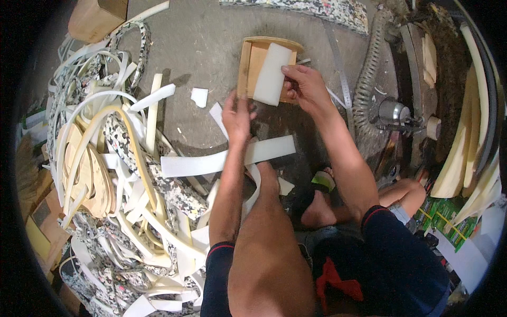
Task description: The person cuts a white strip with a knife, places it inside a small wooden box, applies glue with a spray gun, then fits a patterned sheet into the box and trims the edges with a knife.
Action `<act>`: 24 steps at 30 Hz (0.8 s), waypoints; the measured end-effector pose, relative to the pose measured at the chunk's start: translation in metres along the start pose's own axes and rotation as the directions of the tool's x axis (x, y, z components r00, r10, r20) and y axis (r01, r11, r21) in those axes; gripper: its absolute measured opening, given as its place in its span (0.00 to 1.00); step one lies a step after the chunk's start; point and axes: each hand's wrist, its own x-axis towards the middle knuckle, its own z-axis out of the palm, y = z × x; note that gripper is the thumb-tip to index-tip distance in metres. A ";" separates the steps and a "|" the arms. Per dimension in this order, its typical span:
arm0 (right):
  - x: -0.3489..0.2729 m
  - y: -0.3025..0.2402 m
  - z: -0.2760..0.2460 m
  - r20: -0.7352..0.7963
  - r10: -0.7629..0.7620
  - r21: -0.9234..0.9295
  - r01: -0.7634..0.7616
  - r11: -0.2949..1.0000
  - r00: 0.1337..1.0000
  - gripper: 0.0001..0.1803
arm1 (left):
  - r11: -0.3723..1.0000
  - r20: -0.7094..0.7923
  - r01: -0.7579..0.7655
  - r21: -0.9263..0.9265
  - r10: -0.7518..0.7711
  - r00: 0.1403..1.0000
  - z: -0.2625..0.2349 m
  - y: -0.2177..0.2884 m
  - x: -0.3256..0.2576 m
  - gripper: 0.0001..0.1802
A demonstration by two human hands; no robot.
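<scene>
A shallow tan wooden frame (244,68) with a curved far edge rests at the top middle. Across it lies a slightly tilted white foam block (273,71). My right hand (307,87) pinches the block's right edge, thumb on top and the other fingers curled. My left hand (238,117) is closed at the frame's near left corner, with thumb and fingertips on its side wall; part of the grip is hidden. Beneath my left forearm runs a long white foam strip (195,165).
Tangled foam strips and speckled foam offcuts (121,132) heap up at left, with curved wooden pieces (87,174) among them. A ribbed hose (364,79) and a metal fitting (393,112) lie at right. A speckled foam slab (317,9) is at the far edge.
</scene>
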 end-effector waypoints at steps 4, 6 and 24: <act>0.014 0.009 0.004 -0.025 0.011 -0.147 -0.014 0.989 1.000 0.09 | 0.979 -0.232 -0.185 0.087 0.200 0.952 0.015 -0.014 -0.017 0.21; 0.024 0.009 0.006 -0.035 -0.019 -0.249 0.010 0.968 0.999 0.09 | 0.952 -0.228 -0.263 0.157 0.294 0.928 0.013 -0.001 -0.018 0.15; 0.054 0.010 0.019 -0.071 -0.157 -0.532 0.096 0.842 0.985 0.10 | 0.945 -0.081 -0.201 0.257 0.228 0.970 0.013 0.040 -0.029 0.15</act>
